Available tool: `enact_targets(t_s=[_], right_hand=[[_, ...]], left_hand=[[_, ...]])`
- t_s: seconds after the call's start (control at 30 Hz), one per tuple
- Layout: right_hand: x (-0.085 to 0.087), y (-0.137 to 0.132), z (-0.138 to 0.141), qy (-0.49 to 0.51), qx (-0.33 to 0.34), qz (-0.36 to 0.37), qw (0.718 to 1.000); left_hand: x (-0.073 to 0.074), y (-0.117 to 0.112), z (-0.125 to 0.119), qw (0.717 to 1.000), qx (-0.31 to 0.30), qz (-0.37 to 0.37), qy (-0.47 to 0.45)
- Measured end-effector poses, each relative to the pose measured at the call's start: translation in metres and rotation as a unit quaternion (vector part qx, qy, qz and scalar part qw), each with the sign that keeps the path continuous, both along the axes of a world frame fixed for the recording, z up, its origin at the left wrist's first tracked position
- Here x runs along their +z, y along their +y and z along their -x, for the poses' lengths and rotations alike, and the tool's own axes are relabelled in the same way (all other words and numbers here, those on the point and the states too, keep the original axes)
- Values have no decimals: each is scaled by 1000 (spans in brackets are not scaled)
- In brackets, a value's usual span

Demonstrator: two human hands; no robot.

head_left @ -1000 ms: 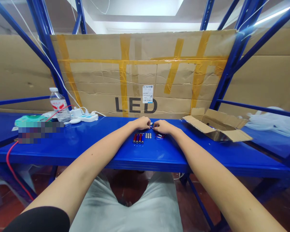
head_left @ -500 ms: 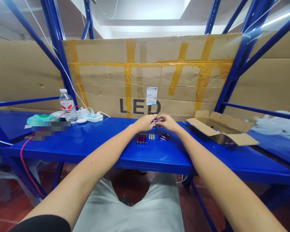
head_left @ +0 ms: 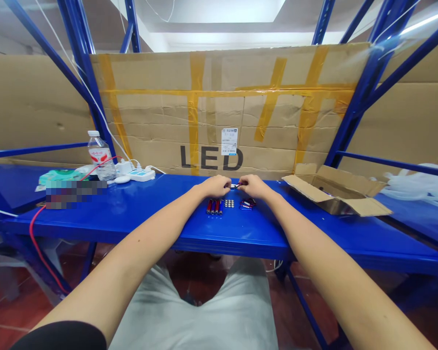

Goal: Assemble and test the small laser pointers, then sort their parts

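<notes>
My left hand (head_left: pixel 217 186) is closed, fingertips down near the back of the blue table (head_left: pixel 146 204). Facing it, my right hand (head_left: pixel 253 185) is closed too, a short gap away. Between their fingertips is a small silver and dark red piece (head_left: pixel 234 186); the fingers hide most of it, so its kind is unclear. Just in front of the hands, short red and blue metal tubes (head_left: pixel 214 207) lie side by side. Beside them sit several silver button cells (head_left: pixel 229 203) in neat rows. Red and blue carabiners (head_left: pixel 247 204) form a small pile below my right hand.
An opened cardboard box (head_left: pixel 336 192) stands at the right, flaps spread. On the left are a water bottle (head_left: pixel 101 156), a white power strip (head_left: pixel 141 174), and a green packet (head_left: pixel 60 177). A large taped carton (head_left: pixel 160 121) walls off the back; blue posts rise at both sides.
My hands have moved slightly apart, and the silver piece between the fingertips now shows more clearly. The tubes, button cells and carabiners lie as before. The view has tilted a little.
</notes>
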State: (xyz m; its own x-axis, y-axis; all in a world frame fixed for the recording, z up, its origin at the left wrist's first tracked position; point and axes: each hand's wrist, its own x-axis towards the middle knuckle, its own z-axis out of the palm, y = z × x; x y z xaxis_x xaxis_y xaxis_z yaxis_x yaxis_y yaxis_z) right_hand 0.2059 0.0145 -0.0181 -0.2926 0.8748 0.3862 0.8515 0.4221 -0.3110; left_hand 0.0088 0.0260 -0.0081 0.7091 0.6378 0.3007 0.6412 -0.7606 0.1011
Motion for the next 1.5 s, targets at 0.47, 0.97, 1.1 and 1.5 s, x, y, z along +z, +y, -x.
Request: enact_targets(t_s=[0.47,0.97,1.1,1.5], right_hand=[[3,-9,0,-43,7,92,995],[-4,-2,6,112,69,53,990],[-3,-5,8,106,77,71,989],[-2,-8,9,93,66,73,991]], left_hand=[[6,13,1,992,21,72,100],[-9,22,-4,987,49,132,-78],[-13,27,-7,988,43,128,-78],[-15,28,-10,993,67,90,-46]])
